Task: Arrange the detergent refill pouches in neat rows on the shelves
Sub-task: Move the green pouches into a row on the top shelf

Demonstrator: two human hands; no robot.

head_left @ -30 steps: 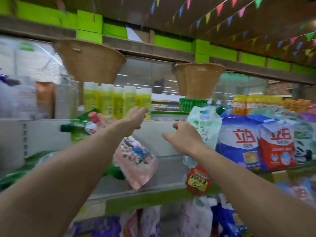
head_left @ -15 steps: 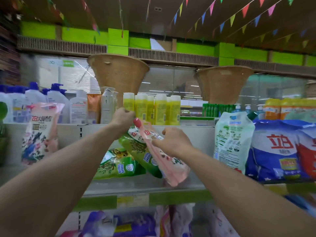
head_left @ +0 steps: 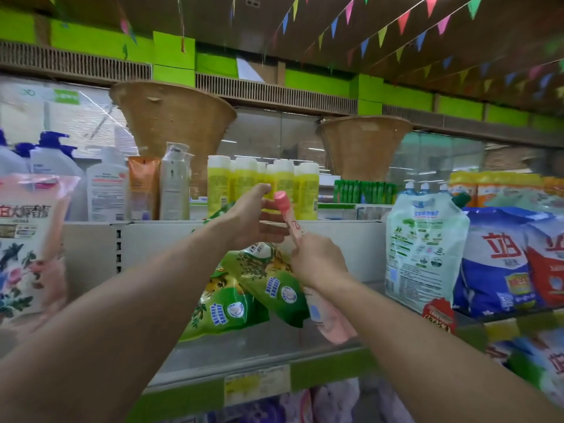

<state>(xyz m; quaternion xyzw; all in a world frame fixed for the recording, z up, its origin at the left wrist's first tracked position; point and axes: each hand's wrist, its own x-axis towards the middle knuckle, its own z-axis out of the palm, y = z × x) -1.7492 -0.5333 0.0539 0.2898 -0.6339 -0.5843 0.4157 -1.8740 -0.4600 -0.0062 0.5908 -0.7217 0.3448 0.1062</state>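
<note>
Pink pouch (head_left: pixel 331 320) (label hidden behind wrist)

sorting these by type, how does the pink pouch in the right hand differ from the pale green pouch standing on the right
The pink pouch is tilted, held off the shelf by the right hand; the pale green pouch stands upright, untouched. The pink pouch's cap is pink, the pale green pouch's dark green. The pink pouch looks slimmer. Both are spouted refill pouches.

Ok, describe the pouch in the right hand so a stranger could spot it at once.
Find the middle shelf under the row of yellow bottles. At its centre the right hand grips a slim pink pouch, tilted. Unlike the green pouches leaning behind it, it is pink with a pink cap.
</note>
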